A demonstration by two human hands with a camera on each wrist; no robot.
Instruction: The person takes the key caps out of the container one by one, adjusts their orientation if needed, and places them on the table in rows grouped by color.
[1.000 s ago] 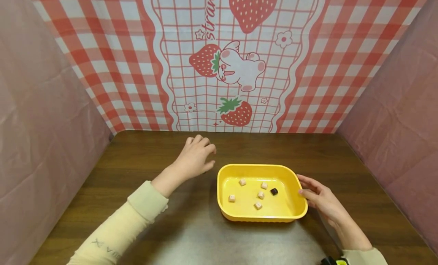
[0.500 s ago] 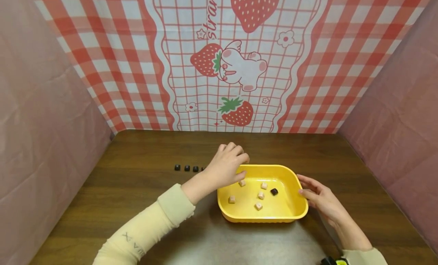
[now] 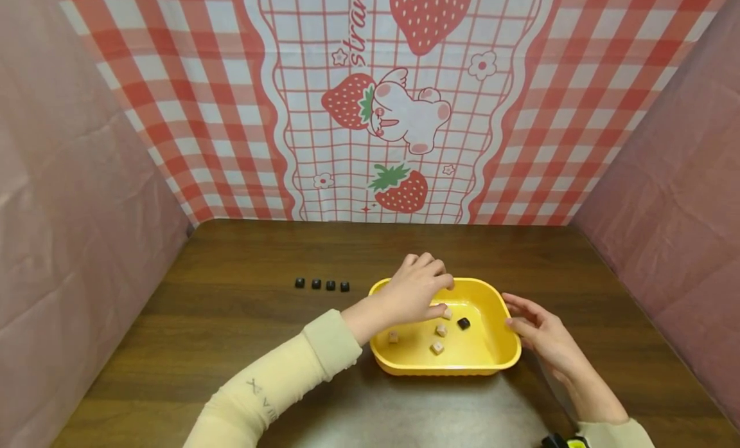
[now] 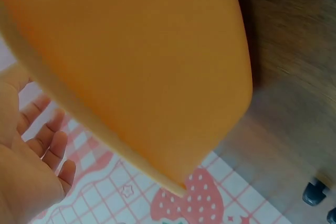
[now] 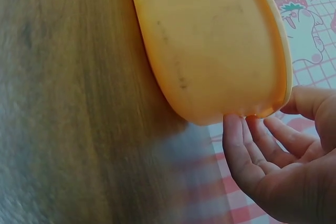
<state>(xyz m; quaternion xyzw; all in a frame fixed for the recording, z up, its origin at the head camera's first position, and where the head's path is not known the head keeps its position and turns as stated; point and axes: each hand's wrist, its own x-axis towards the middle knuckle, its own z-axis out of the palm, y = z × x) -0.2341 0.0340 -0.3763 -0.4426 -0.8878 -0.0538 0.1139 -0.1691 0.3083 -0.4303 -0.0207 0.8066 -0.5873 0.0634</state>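
Note:
My left hand (image 3: 412, 295) hangs over the yellow tub (image 3: 445, 371), fingers loosely bent, with nothing seen between them. Its thumb is close to a beige keycap (image 3: 448, 313) at the tub's back. Several other beige keycaps (image 3: 437, 348) lie scattered on the tub's floor beside one black keycap (image 3: 464, 323). With thumb at the rim and fingers against the outer wall, my right hand (image 3: 546, 339) holds the tub's right end, as the right wrist view also shows. The left hand and wrist cover part of the tub's back left.
On the brown table (image 3: 248, 255), left of the tub, several black keycaps (image 3: 316, 284) stand in a row. Behind the table hangs a strawberry-printed cloth (image 3: 399, 191). Pink cloth walls (image 3: 665, 210) flank both sides.
My left hand has moved right, from the table left of the tub to above its inside, uncovering the row of black keycaps. The right hand keeps its hold on the tub.

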